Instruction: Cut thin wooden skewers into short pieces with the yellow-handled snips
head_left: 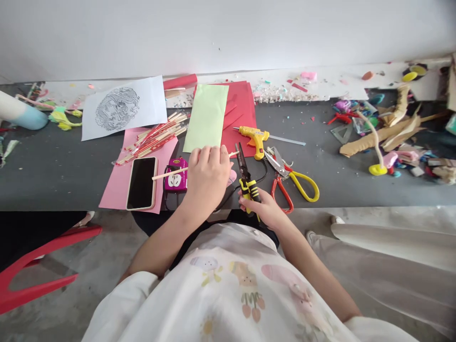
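My left hand (209, 173) is closed around a thin wooden chopstick (170, 174), whose ends stick out on both sides of the fist. Its right end lies at the jaws of the pliers (244, 171); whether the jaws grip it I cannot tell. Yellow-and-black handles of these pliers rest in my right hand (263, 207), with the jaws pointing away from me. Just beyond them a yellow glue gun (254, 140) lies on red paper (239, 109). Beside my right hand are large scissors (285, 173) with red and yellow handles.
Left of my hands lie a phone (142, 183), a purple power socket (175, 176), bundled chopsticks (156, 137), pink paper (113, 183) and a dragon print (121, 108). Green paper (205, 118) sits ahead. Craft scraps (392, 128) clutter the right. A red chair (42, 256) stands lower left.
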Motion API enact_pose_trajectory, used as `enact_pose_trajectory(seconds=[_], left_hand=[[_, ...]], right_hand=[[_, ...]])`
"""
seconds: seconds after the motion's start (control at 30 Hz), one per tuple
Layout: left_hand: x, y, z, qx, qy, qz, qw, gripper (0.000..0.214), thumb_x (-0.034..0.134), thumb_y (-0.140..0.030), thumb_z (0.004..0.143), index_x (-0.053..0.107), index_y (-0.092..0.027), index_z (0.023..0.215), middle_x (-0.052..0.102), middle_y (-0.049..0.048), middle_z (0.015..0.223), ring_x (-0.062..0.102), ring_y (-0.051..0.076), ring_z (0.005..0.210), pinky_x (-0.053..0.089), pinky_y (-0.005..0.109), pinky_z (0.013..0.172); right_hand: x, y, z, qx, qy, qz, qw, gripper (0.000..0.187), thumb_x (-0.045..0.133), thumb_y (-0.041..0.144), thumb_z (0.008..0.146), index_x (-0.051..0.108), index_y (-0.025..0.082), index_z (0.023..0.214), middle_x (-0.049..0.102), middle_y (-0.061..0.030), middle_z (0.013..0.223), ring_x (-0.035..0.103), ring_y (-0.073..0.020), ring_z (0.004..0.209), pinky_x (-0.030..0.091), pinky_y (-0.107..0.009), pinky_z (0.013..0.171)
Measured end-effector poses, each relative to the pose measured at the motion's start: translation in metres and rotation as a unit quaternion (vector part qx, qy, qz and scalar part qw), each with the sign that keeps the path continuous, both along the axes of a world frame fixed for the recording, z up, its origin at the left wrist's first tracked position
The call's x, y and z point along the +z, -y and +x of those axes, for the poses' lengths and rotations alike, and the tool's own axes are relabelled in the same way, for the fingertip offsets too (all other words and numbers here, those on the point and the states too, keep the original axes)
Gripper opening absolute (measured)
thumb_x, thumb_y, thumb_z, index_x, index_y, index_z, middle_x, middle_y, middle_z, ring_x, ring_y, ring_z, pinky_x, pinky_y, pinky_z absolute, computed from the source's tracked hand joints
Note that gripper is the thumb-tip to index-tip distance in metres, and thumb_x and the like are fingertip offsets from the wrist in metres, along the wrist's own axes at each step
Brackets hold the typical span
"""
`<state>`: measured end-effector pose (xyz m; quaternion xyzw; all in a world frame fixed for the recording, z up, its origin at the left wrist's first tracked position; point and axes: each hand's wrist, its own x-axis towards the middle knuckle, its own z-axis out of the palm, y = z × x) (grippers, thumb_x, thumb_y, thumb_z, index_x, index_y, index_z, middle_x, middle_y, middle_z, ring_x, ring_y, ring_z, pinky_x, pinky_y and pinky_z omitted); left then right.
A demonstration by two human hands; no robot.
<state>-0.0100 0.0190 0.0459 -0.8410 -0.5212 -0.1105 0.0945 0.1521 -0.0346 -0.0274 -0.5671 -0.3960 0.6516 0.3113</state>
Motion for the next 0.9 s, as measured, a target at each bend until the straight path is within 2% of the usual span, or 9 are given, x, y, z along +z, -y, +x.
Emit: enact_pose_trajectory(seconds=[0.07, 0.13, 0.2, 0.4, 0.9], left_hand=[[-0.008, -0.008, -0.001, 0.008, -0.029, -0.043, 0.999, 0.029, 0.036, -0.021, 0.094, 0.060, -0.010, 0.106, 0.065, 0.0142, 0.087, 0.060, 0.028, 0.087, 0.041, 0.040, 0.075], [-0.015, -0.010, -0.003, 0.011, -0.046, -0.067, 0.997, 0.027, 0.035, -0.019, 0.094, 0.061, -0.012, 0.094, 0.063, 0.0122, 0.080, 0.060, 0.026, 0.081, 0.040, 0.036, 0.067], [-0.018, -0.010, -0.004, 0.017, -0.055, -0.080, 0.995, 0.027, 0.035, -0.017, 0.094, 0.061, -0.014, 0.089, 0.063, 0.0110, 0.078, 0.060, 0.025, 0.080, 0.038, 0.034, 0.062], [-0.021, -0.005, -0.005, 0.042, -0.059, -0.111, 0.991, 0.028, 0.033, -0.019, 0.095, 0.060, -0.015, 0.091, 0.063, 0.0092, 0.079, 0.062, 0.024, 0.078, 0.035, 0.031, 0.056], [-0.022, -0.005, -0.010, 0.068, -0.035, -0.138, 0.987, 0.027, 0.035, -0.022, 0.095, 0.060, -0.016, 0.089, 0.064, 0.0092, 0.076, 0.064, 0.025, 0.076, 0.034, 0.030, 0.054]], right_hand=[[-0.005, 0.003, 0.000, 0.015, 0.033, 0.015, 0.999, 0.025, 0.063, 0.035, 0.073, 0.057, 0.018, 0.091, 0.057, 0.0021, 0.069, 0.054, -0.0140, 0.064, 0.044, -0.029, 0.063], [-0.010, 0.006, -0.001, 0.026, 0.045, 0.008, 0.999, 0.022, 0.061, 0.033, 0.074, 0.057, 0.018, 0.089, 0.056, 0.0023, 0.067, 0.055, -0.0141, 0.061, 0.044, -0.029, 0.060], [-0.013, 0.009, -0.002, 0.031, 0.040, -0.008, 0.999, 0.020, 0.059, 0.032, 0.073, 0.055, 0.018, 0.088, 0.055, 0.0025, 0.066, 0.055, -0.0142, 0.059, 0.043, -0.028, 0.057], [-0.012, 0.009, -0.006, 0.043, 0.043, -0.031, 0.998, 0.018, 0.056, 0.030, 0.073, 0.055, 0.018, 0.085, 0.054, 0.0031, 0.058, 0.053, -0.0139, 0.054, 0.041, -0.026, 0.051], [-0.012, 0.009, -0.009, 0.067, 0.071, -0.026, 0.995, 0.014, 0.055, 0.030, 0.076, 0.055, 0.019, 0.084, 0.054, 0.0036, 0.056, 0.051, -0.0132, 0.052, 0.041, -0.026, 0.052]])
